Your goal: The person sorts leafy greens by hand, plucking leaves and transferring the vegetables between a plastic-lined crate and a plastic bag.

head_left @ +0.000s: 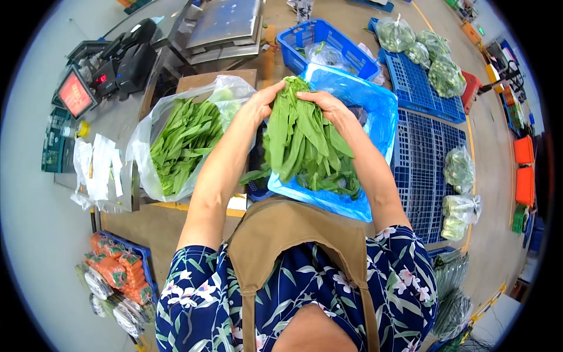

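Observation:
A bunch of long green leafy vegetables [293, 132] is held between my two hands, stems at the far end and leaves hanging toward me. My left hand [265, 101] presses its left side and my right hand [326, 104] grips the right side, thumb on top. Beneath it stands a crate lined with blue plastic [382, 126], with more leaves at its near end. To the left, an open clear plastic bag [142, 146] holds a pile of similar leaves [185, 138].
A blue basket [296, 50] lies beyond the lined crate. Blue pallets [425, 170] with bagged greens [447, 76] stand to the right. At the left are a metal table [120, 126], a lit screen [76, 92] and white bags [101, 167]; bagged carrots [120, 267] sit lower left.

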Motion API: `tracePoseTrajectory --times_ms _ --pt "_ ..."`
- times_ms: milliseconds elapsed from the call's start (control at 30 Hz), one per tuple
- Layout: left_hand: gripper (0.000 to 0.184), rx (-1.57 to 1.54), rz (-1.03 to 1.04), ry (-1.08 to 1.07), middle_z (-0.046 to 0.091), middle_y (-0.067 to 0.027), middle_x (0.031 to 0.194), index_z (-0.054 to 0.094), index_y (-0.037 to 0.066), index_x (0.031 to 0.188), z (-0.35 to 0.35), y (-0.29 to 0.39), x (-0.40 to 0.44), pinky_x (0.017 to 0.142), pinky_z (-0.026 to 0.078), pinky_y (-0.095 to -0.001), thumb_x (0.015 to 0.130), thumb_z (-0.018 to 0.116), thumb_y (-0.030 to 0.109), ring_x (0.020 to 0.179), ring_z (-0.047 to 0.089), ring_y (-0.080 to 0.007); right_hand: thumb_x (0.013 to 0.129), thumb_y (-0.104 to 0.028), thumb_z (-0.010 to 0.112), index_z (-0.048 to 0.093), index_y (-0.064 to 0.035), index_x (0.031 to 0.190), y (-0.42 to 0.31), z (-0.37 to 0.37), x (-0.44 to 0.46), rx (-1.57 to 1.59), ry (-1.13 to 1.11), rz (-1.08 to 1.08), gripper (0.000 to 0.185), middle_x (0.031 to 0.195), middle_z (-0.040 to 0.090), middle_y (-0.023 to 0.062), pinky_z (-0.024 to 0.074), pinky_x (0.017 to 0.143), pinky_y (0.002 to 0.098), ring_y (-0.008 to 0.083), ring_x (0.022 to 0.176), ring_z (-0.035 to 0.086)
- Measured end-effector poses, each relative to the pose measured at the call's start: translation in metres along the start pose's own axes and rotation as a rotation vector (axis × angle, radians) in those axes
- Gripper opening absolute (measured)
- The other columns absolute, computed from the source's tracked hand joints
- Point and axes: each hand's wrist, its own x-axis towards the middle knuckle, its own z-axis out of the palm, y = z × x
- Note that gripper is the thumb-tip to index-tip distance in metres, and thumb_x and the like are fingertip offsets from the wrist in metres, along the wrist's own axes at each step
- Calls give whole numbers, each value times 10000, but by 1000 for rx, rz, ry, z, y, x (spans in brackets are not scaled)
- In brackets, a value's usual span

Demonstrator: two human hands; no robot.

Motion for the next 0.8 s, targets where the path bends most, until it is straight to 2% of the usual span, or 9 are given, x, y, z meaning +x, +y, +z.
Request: tracePoseTrajectory --times_ms 100,200,267,333,400,500,600,633,800 --pt "495 38 72 5 649 -146 1133 575 32 1206 -22 7 -24 813 564 -417 998 373 434 945 667 -260 812 -146 705 631 7 1047 -1 13 16 112 -71 61 290 934 695 135 587 718 388 238 769 694" --pt "504 257 94 281 656 -144 1115 585 20 1187 -34 -1 -65 794 569 -396 1000 364 432 926 670 -257 796 -146 703 640 9 991 -11 26 19 154 -19 -9 257 893 698 128 584 716 376 242 767 690" --pt "477 154 147 -216 647 -158 1133 582 -8 1176 -79 -36 -78 778 570 -379 978 454 407 961 662 -260 795 -162 695 630 -5 1001 -13 28 21 286 5 -69 267 913 693 128 586 713 393 247 773 686" --pt "477 899 70 -271 620 -178 1179 569 -27 1182 -45 -66 -122 811 556 -377 935 558 382 1036 633 -282 791 -171 699 628 -18 1016 -15 20 33 342 60 -176 281 926 691 122 587 699 402 242 762 682" --pt "494 413 10 -545 598 -186 1209 552 -11 1210 -32 -95 -139 851 535 -372 904 617 372 1090 604 -286 796 -168 692 618 -15 1039 -15 12 43 396 127 -251 297 946 685 131 584 720 412 257 788 679" --pt "482 -80 131 -392 620 -178 1144 523 18 1242 6 -105 -138 801 542 -355 921 596 369 1036 625 -269 796 -151 693 592 4 1083 -13 7 48 456 236 -380 342 990 671 145 578 759 426 280 832 672" --pt "395 -35 116 -218 647 -133 994 551 29 1123 18 -101 -118 668 535 -318 929 586 372 817 643 -210 787 -139 702 583 24 1087 -12 16 36 378 360 -597 361 996 666 144 577 770 428 279 846 670" --pt "279 -14 148 -156 612 -72 812 562 52 918 29 -99 -120 538 475 -289 947 568 329 619 556 -149 767 -117 717 600 28 1048 -14 19 27 376 400 -631 337 978 666 137 574 752 411 268 841 667" --pt "282 665 377 43 549 -43 612 560 44 754 57 -100 -116 481 444 -315 952 536 243 516 509 -163 683 -104 770 638 0 999 -20 -19 18 423 603 -555 358 922 665 110 550 715 385 248 775 648"
